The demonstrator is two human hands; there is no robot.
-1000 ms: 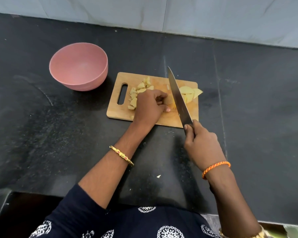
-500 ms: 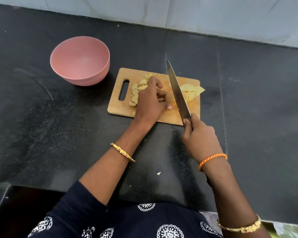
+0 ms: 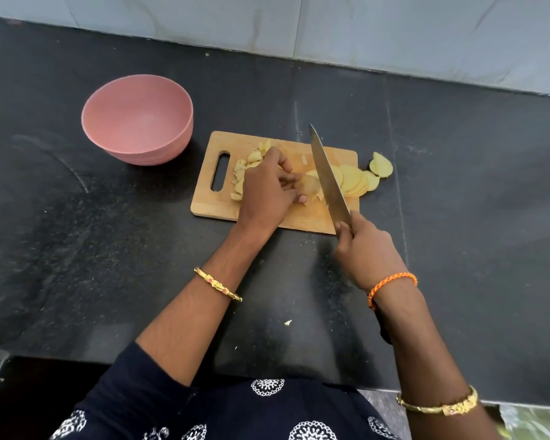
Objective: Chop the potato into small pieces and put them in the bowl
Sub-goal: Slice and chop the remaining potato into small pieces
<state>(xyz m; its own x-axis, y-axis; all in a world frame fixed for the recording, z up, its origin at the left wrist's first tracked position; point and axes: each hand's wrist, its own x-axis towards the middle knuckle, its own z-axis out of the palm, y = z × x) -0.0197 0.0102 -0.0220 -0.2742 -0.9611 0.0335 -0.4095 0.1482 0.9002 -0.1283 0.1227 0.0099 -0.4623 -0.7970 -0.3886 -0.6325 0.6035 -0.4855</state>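
You see a pink bowl [image 3: 137,119] upper left, pale yellow potato slices [image 3: 353,181] on a tan wooden board [image 3: 286,217], a speckled black counter [image 3: 77,249], and a navy white-patterned sleeve [image 3: 134,385] at the bottom.

No readable text in view

No words, labels, brands, numbers or signs can be read on anything here; the only markings are white round floral patterns printed on the person's dark garment [image 3: 267,387], and these carry no letters.
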